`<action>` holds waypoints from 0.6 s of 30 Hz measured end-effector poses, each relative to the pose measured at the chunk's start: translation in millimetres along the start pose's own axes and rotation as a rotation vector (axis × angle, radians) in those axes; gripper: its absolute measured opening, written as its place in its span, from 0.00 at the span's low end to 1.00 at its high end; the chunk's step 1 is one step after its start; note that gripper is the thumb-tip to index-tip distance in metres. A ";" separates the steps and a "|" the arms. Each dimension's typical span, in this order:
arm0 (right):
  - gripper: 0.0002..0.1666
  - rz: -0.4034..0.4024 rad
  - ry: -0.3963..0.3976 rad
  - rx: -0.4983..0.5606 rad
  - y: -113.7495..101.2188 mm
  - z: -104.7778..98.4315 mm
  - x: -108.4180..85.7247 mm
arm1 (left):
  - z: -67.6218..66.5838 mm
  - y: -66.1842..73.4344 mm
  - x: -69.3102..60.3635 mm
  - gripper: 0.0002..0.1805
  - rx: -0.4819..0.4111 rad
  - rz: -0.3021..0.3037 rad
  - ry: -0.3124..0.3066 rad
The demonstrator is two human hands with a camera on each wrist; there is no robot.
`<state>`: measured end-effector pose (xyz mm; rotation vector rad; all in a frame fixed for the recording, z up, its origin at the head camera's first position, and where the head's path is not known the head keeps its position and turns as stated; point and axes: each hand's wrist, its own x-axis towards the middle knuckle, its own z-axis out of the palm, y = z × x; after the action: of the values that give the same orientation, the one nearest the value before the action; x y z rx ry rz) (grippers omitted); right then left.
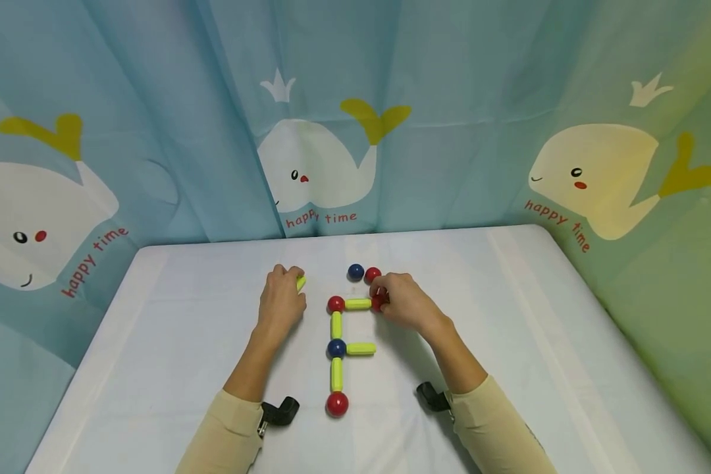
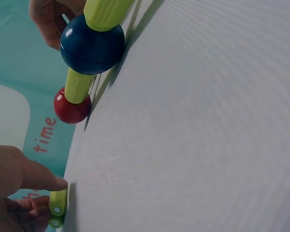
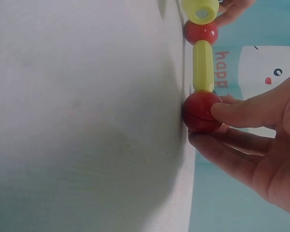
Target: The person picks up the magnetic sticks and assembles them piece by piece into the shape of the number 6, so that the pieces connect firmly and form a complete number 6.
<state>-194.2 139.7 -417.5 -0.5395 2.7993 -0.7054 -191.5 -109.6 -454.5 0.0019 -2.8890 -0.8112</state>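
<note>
My right hand [image 1: 407, 302] pinches a red ball [image 3: 202, 112] at the right end of the top yellow-green rod [image 1: 358, 304]. That rod's other end meets a red ball [image 1: 336, 303]. Below it, rods run down through a blue ball [image 1: 336, 348] to a red ball [image 1: 336, 403], and one rod [image 1: 361, 349] points right from the blue ball. Left of the shape, my left hand [image 1: 281, 301] has its fingers about yellow-green rods [image 2: 58, 202] on the table; two rod ends show in the left wrist view.
A loose blue ball [image 1: 355, 272] and red ball [image 1: 372, 275] lie behind the shape, close to my right hand. The white table [image 1: 201, 368] meets a blue-green curtain [image 1: 450, 178] with whale prints at the back and right.
</note>
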 end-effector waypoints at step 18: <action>0.17 -0.010 -0.006 0.007 2.7 0.1 -0.8 | 0.8 2.7 -0.8 0.20 0.038 0.043 -0.035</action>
<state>-194.2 142.2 -418.9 -0.5540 2.7892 -0.7148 -190.7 -106.9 -454.0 -0.0704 -2.9263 -0.7570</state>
